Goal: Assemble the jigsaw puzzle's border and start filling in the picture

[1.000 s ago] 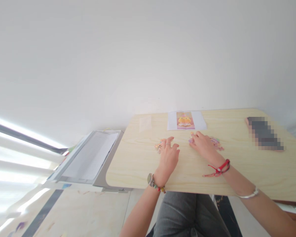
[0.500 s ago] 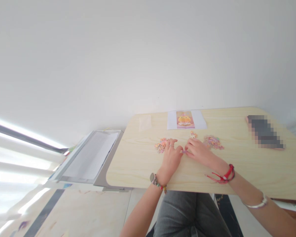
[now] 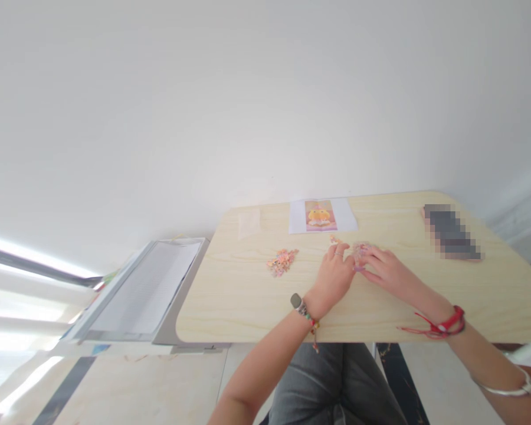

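A: What's closest?

B: The red string (image 3: 458, 322) on the right wrist. Its loose end hangs near the table's (image 3: 216, 313) front edge. If that arm swept over small bits, the string could drag them.

A: And the hands?

B: The left hand (image 3: 335, 276) is half open, fingers bent. The right hand (image 3: 392, 275) is half open too, thumb apart. Their tips meet near a purple bit (image 3: 359, 267). It's too small to tell if either one grips it.

A: What could go wrong?

B: A weak pinch could drop it. The left pile (image 3: 282, 262) is well apart, so it looks safe. The right pile (image 3: 361, 246) is just past the purple bit, partly behind the right fingers. A bump might scatter it.

A: Farther back?

B: Orange bits (image 3: 335, 239) lie just past the left fingers. A knuckle could push them toward the picture (image 3: 321, 216).
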Demonstrator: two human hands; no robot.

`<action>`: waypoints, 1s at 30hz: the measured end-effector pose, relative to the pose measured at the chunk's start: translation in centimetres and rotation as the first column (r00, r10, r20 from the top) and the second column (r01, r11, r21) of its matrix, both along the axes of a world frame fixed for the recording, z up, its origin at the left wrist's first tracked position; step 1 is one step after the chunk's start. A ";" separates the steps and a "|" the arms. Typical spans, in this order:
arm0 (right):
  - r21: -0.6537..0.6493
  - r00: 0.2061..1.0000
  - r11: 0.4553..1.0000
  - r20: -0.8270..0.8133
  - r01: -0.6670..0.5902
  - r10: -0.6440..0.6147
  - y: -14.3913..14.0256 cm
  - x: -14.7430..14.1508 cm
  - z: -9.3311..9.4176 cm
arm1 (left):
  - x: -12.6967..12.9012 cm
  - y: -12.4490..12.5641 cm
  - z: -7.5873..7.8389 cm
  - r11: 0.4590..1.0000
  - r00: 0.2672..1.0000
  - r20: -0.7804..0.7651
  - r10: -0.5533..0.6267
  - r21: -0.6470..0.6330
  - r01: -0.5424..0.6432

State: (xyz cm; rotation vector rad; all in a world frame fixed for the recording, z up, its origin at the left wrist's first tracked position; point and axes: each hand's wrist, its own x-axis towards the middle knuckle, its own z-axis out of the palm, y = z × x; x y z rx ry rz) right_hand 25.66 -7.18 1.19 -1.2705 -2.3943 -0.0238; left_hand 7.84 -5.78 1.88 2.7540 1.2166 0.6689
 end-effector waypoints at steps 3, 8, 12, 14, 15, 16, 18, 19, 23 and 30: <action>-0.018 0.997 0.997 0.021 0.071 -0.071 0.2 1.9 -0.3 | 2.4 0.6 -0.1 0.999 1.000 -0.008 -0.002 0.038 0.002; -0.019 0.990 0.991 0.051 0.133 -0.132 0.1 2.8 -0.8 | 2.8 1.2 -0.2 0.998 0.998 -0.007 0.059 0.017 -0.058; 0.015 0.986 0.987 0.034 0.163 -0.163 0.0 2.0 -0.8 | -0.3 1.7 0.4 0.981 0.982 -0.041 0.183 -0.064 -0.185; 0.026 0.991 0.990 0.016 0.136 -0.137 0.3 1.1 -0.6 | -2.1 1.9 0.7 0.961 0.963 -0.077 0.257 -0.086 -0.263; 0.022 0.993 0.993 0.010 0.116 -0.116 0.6 0.6 -0.4 | -2.9 1.9 0.8 0.951 0.954 -0.097 0.285 -0.095 -0.294; 0.010 0.995 0.995 0.013 0.097 -0.097 0.9 0.0 -0.3 | -3.5 1.9 0.8 0.943 0.946 -0.113 0.305 -0.101 -0.316; -0.032 0.995 0.996 0.053 0.086 -0.084 1.6 -1.5 0.0 | -4.3 1.9 0.8 0.934 0.936 -0.127 0.328 -0.107 -0.341; -0.053 0.991 0.993 0.084 0.105 -0.100 2.0 -2.2 0.1 | -4.5 1.8 0.7 0.931 0.934 -0.127 0.333 -0.109 -0.347; -0.074 0.951 0.958 0.161 0.278 -0.264 3.0 -4.5 0.2 | -4.6 1.5 0.3 0.926 0.932 -0.118 0.343 -0.124 -0.357; -0.153 0.959 0.951 0.134 0.270 -0.250 4.4 -4.3 -0.4 | -4.5 2.0 -0.5 0.936 0.943 -0.119 0.311 -0.130 -0.326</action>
